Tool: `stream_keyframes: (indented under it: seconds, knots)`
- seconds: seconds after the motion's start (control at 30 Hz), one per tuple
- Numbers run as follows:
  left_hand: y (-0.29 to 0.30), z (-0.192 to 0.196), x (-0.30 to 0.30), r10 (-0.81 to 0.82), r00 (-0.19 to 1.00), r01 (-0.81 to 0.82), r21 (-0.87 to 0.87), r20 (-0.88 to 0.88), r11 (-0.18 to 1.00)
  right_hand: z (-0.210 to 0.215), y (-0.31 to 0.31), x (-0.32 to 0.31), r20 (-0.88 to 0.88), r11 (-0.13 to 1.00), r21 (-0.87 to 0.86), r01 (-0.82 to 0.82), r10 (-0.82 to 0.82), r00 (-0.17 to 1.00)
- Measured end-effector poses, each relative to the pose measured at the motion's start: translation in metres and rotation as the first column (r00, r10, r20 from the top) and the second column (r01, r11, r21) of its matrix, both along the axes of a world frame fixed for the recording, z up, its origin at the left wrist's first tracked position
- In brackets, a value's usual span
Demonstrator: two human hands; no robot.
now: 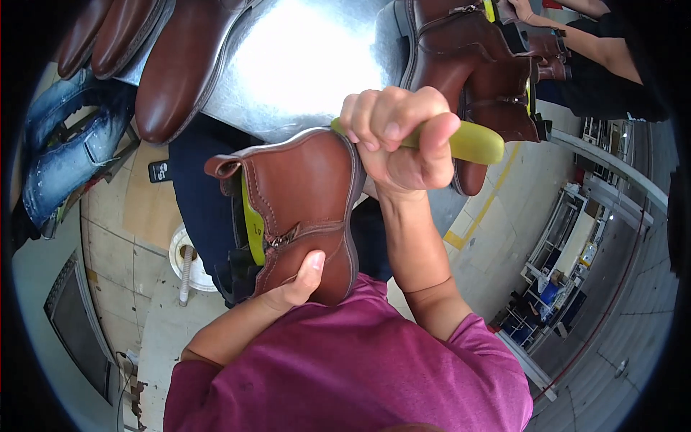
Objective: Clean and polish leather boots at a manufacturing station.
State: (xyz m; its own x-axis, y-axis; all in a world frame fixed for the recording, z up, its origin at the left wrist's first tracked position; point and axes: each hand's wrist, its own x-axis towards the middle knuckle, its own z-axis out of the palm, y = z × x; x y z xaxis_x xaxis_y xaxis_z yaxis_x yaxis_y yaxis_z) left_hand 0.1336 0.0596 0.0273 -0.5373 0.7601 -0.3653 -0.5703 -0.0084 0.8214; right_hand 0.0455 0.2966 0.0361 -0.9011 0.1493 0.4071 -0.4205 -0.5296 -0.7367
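A brown leather ankle boot (299,183) is held on its side in front of my chest, its sole edge facing right and its opening to the left. A short metal zipper (284,236) and a yellow-green lining (252,223) show at the opening. My left hand (299,284) grips the boot from below, thumb pressed on the leather beside the zipper. My right hand (403,137) is closed round a tool with a rounded olive-yellow handle (479,144), held against the boot's sole edge. The tool's working end is mostly hidden by the fingers.
A shiny metal table (302,65) stands ahead, with brown boots (180,72) at its left and more boots (497,93) at its right. Another person's arm (597,47) reaches in at the far right. A white bucket (180,248) sits on the floor at left.
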Motion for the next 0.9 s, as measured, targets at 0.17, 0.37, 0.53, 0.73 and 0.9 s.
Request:
stream_keyframes:
  seconds: [0.17,0.37,0.53,0.73,0.9]
  knots:
    - [-0.001,0.0,-0.002,0.057,0.996,-0.062,0.061,0.075,0.996,0.008,-0.003,0.01,-0.017,0.996,0.079,0.033,-0.032,0.999]
    - [-0.005,-0.005,0.002,-0.006,1.0,0.006,-0.024,0.011,1.0,0.019,0.0,0.022,-0.025,0.928,0.368,0.067,-0.062,0.998]
    - [-0.012,-0.007,-0.001,-0.061,0.969,0.091,-0.116,0.238,0.989,0.023,-0.01,0.029,-0.043,0.905,0.407,0.122,-0.115,0.992]
    - [-0.015,-0.02,0.009,-0.043,0.968,0.06,-0.062,0.245,0.996,0.027,-0.032,0.061,0.007,0.905,0.409,0.114,-0.128,0.992]
    - [0.006,0.003,-0.013,0.0,0.997,0.002,-0.038,0.078,0.999,0.028,-0.045,0.097,0.185,0.939,0.328,0.1,-0.167,0.968]
